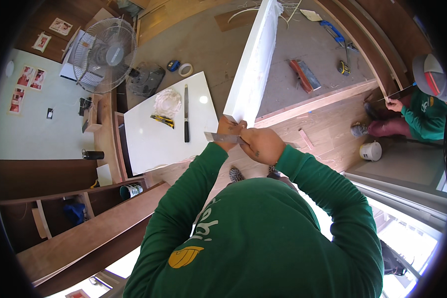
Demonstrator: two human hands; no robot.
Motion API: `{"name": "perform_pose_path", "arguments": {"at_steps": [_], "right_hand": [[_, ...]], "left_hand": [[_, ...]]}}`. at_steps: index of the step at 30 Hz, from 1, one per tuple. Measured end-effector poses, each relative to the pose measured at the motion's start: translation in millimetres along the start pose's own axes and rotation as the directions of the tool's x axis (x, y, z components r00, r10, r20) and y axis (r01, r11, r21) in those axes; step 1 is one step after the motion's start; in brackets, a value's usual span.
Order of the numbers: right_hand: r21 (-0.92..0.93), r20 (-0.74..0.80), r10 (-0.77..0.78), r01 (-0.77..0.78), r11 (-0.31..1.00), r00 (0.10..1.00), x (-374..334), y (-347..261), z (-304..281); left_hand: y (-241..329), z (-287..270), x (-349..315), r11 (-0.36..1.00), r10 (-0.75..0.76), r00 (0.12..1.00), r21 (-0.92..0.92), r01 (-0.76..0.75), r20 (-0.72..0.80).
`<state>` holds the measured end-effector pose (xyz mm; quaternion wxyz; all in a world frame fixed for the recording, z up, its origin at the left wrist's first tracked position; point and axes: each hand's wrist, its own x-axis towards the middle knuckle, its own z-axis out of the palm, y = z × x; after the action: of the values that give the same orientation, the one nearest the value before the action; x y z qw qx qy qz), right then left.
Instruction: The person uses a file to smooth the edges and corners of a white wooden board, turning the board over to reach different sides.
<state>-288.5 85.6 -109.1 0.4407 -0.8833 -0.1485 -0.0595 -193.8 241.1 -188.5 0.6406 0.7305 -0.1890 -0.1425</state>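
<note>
A long white board (253,64), its side smeared with whitish material, stretches away from me. My left hand (226,128) is closed around its near end, partly hidden behind a blade. In my right hand (262,145) is a scraper (223,137) with a flat metal blade pointing left across my left hand. Left of my hands, a white panel (149,146) carries a long thin blade with a black handle (186,116), yellow-and-black utility knives (163,120) and a crumpled whitish lump (168,102).
A standing fan (107,55) is at the far left. Beyond the panel lie a tape roll (186,70) and a blue tape measure (173,65). A red-and-grey tool (305,76) and a blue saw (333,31) lie at right. A co-worker (422,111) crouches near a white bucket (370,151).
</note>
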Motion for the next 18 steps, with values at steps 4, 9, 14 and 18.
{"name": "perform_pose_path", "arguments": {"at_steps": [4,9,14,18], "right_hand": [[0.081,-0.159,0.004,0.009,0.997,0.987,3,5,-15],[0.252,-0.306,0.357,-0.286,0.924,0.883,39,35,-47],[0.202,-0.267,0.302,-0.253,0.946,0.915,44,35,-57],[0.008,-0.170,0.032,-0.031,0.999,0.985,8,27,-30]], "left_hand": [[11,11,2,0.963,0.131,0.990,0.231,-0.140,0.056],[36,23,-1,0.974,-0.070,0.997,0.215,0.063,0.024],[34,26,-1,0.964,0.013,1.000,0.264,-0.017,0.019],[25,25,0,0.981,0.056,0.996,0.182,-0.067,0.064]]}}
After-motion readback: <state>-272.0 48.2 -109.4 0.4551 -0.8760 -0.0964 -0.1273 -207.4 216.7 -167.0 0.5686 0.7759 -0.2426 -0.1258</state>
